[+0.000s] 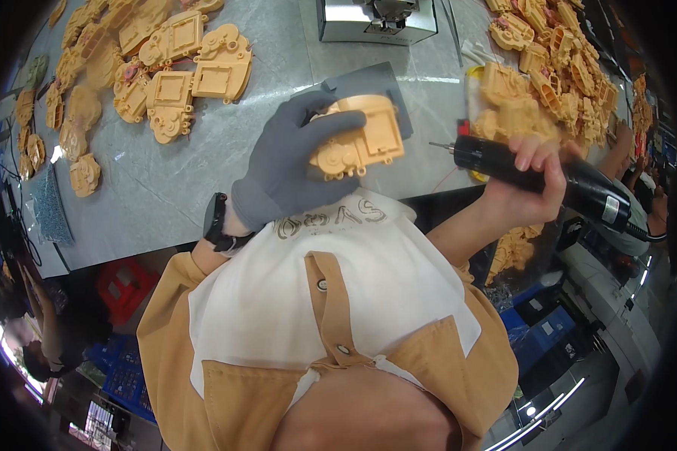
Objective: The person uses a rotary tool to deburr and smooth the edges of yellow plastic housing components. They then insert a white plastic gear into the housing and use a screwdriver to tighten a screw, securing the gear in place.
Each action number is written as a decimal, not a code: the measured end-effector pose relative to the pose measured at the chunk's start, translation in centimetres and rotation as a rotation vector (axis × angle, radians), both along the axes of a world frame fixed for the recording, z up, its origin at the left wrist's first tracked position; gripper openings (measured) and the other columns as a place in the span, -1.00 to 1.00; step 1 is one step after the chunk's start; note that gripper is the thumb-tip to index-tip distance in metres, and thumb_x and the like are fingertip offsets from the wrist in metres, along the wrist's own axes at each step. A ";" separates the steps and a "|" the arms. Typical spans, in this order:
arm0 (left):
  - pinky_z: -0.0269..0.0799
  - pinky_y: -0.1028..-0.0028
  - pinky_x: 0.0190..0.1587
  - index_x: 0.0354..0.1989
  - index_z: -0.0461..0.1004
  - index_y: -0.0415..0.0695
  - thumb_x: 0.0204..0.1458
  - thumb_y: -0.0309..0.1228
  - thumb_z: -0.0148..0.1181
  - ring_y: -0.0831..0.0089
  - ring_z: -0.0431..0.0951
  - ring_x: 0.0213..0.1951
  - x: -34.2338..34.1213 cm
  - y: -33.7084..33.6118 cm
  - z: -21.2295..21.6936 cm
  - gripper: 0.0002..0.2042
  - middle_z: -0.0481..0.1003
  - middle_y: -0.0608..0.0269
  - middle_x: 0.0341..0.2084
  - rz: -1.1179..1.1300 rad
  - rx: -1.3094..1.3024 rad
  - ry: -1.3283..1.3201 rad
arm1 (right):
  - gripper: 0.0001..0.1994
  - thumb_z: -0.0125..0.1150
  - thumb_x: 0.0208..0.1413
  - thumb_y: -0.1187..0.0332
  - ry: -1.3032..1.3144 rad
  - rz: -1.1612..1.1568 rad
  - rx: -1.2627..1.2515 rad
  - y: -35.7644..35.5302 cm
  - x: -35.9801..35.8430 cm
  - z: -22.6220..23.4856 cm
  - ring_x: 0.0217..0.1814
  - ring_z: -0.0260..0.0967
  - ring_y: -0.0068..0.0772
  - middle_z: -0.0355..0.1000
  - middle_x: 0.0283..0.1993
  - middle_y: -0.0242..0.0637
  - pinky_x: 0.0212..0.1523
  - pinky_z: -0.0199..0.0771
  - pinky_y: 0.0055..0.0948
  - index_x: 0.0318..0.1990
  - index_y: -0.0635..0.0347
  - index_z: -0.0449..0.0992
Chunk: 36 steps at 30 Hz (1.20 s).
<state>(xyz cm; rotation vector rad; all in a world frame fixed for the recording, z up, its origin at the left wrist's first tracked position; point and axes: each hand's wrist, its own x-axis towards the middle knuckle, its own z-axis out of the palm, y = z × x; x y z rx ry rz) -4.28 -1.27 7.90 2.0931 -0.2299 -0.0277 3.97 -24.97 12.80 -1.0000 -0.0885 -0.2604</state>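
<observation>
My left hand (pixel 293 154), in a grey glove, grips a yellow-orange plastic housing (pixel 381 137) with a rectangular recess and round bosses. Its thumb or a finger lies across the top of the part. Beneath the housing, a dark grey flat pad (pixel 387 79) rests on the table. Bare fingers of my right hand (pixel 530 177) wrap round a black electric screwdriver (pixel 496 156), held sideways with its thin bit pointing left at the housing. A gap separates the bit from the part. A cable runs from the screwdriver's rear end.
Several similar housings (pixel 222 64) lie spread over the grey table (pixel 278 30) at the left. A large heap of them (pixel 572 64) fills the right side. A silver box-shaped device (pixel 380 22) stands at the back middle. A blue textured pad (pixel 50 203) sits at the left edge.
</observation>
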 end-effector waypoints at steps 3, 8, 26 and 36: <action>0.20 0.26 0.02 -0.02 0.32 -0.03 -0.41 -0.28 0.30 0.11 0.25 0.00 0.5 -0.5 -1.5 -0.39 0.22 0.11 -0.02 0.045 0.369 -0.111 | -0.58 -0.04 -0.16 0.43 -0.003 0.001 -0.001 0.4 -0.1 -0.1 -0.64 0.08 -0.48 0.04 -0.65 -0.41 -0.41 0.15 -0.39 -0.05 0.11 0.14; 0.18 0.21 0.03 0.05 0.23 0.01 -0.43 -0.24 0.31 0.05 0.22 0.00 1.3 -1.4 -2.5 -0.30 0.25 0.13 -0.02 0.124 0.409 -0.221 | -0.58 -0.05 -0.17 0.44 -0.008 0.003 0.008 0.4 -0.3 -0.1 -0.64 0.08 -0.48 0.05 -0.64 -0.41 -0.42 0.16 -0.38 -0.04 0.12 0.15; 0.07 0.09 0.09 0.04 0.26 0.09 -0.41 -0.10 0.34 0.07 0.21 0.02 2.9 -1.9 -2.5 -0.30 0.19 0.08 -0.01 0.095 0.560 -0.254 | -0.57 -0.07 -0.15 0.48 -0.007 -0.036 0.050 0.1 -0.5 -0.6 -0.64 0.10 -0.46 0.07 -0.63 -0.36 -0.41 0.23 -0.32 -0.02 0.23 0.15; -0.06 0.07 0.17 0.11 0.17 0.15 -0.38 -0.05 0.31 0.05 0.14 0.10 5.0 1.0 -1.1 -0.25 0.14 0.06 0.07 -0.076 0.717 -0.248 | -0.57 -0.06 -0.17 0.52 -0.022 0.047 -0.010 0.3 -1.1 -0.6 -0.68 0.14 -0.44 0.14 -0.63 -0.32 -0.48 0.26 -0.35 -0.04 0.31 0.14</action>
